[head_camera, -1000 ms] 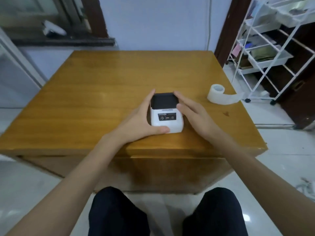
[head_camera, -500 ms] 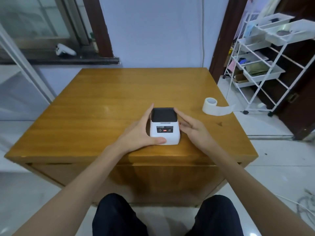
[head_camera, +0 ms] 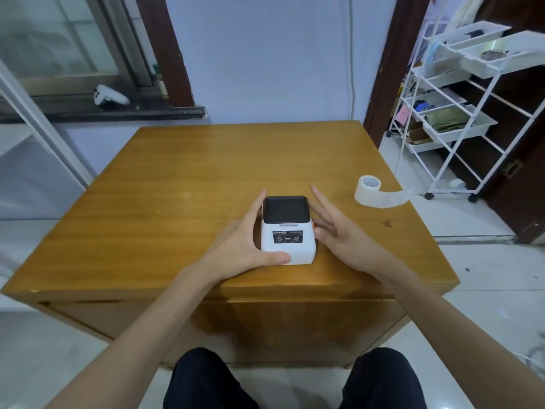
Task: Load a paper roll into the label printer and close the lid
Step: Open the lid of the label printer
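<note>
A small white label printer [head_camera: 287, 231] with a black lid, shut, sits near the front edge of the wooden table [head_camera: 177, 187]. My left hand [head_camera: 244, 246] wraps its left side, thumb across the front bottom corner. Just to the right of the printer is my right hand [head_camera: 339, 234], fingers spread and slightly off the casing. A white paper roll [head_camera: 367, 191] lies on its side at the table's right edge, a strip of paper trailing off to the right.
A white wire trolley [head_camera: 460, 119] with trays stands on the floor to the right of the table. A window sill with a white controller [head_camera: 109, 95] is at the back left. My knees are below the table's front edge.
My right hand has come off the printer's right side and its fingers have spread. The left hand keeps its hold. The camera has tilted up.
</note>
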